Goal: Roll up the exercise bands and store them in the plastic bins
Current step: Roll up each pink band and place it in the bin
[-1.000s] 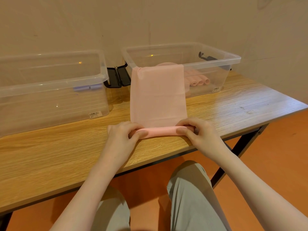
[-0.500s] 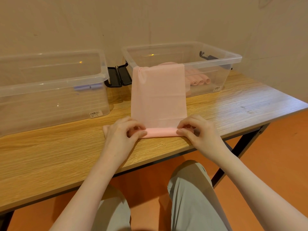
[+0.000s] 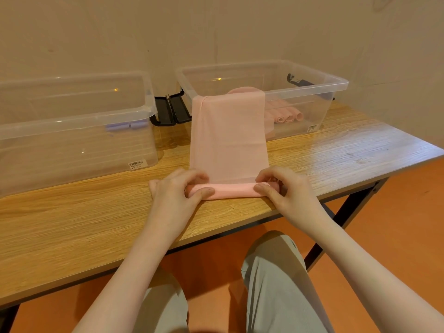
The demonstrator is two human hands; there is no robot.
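Mid-roll: left hand (image 3: 177, 191) and right hand (image 3: 286, 188) pinch the rolled end of the pink band (image 3: 228, 138) at 6 o'clock; its far end drapes over the right bin (image 3: 336, 84) rim at 12; next, probably roll on toward 12, keeping edges even.

two clear plastic bins (image 3: 79, 131) (image 3: 300, 92), one pink band (image 3: 228, 140) being rolled, three rolled pink bands (image 3: 289, 117), two hands (image 3: 177, 198) (image 3: 288, 193), one table (image 3: 72, 224)

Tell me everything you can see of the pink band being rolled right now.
The pink band is a thin, slightly sheer, stretchy-looking strip. Its near end is wound into a tight roll lying on the wooden table, pinched by the left hand and right hand. The unrolled part runs up over the right bin's front rim.
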